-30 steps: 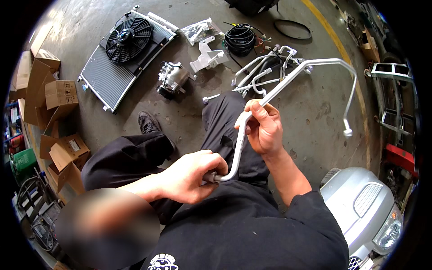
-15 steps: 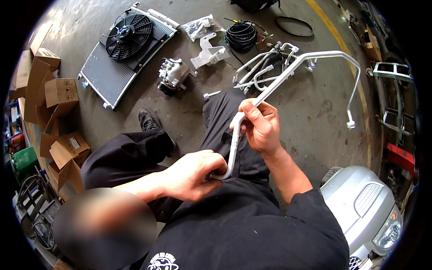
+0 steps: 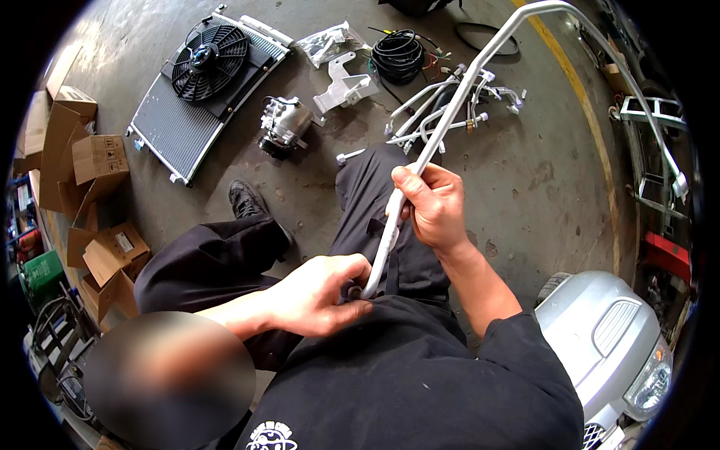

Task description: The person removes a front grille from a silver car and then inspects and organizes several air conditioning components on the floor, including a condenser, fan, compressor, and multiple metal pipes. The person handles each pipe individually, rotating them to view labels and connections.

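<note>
Swung higher, the bent pipe (image 3: 442, 126) is held over the right leg (image 3: 360, 206) — lower end clasped by the left hand (image 3: 322, 296), shaft by the right hand (image 3: 435, 206) — apparently being inspected; steady support seems called for next.

2 hands (image 3: 436, 206), 1 held pipe (image 3: 458, 97), 1 fan (image 3: 211, 63)

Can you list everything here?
Held pipe: 1, silver, centre
Other pipes: several, silver, floor
Panel: 1, grey, upper left
Fan: 1, black, on panel
Likely compressor: 1, silver, upper centre
Bracket: 1, silver, beside compressor
Parts bag: 1, clear, top
Cable coil: 1, black, top
Belt: 1, black, top
Boxes: several, brown, left
Car front: 1, silver, lower right
Clutter: several, mixed, edges
Trousers: 1, black, centre
Left hand: 1, bare, lower pipe
Right hand: 1, bare, higher
</note>
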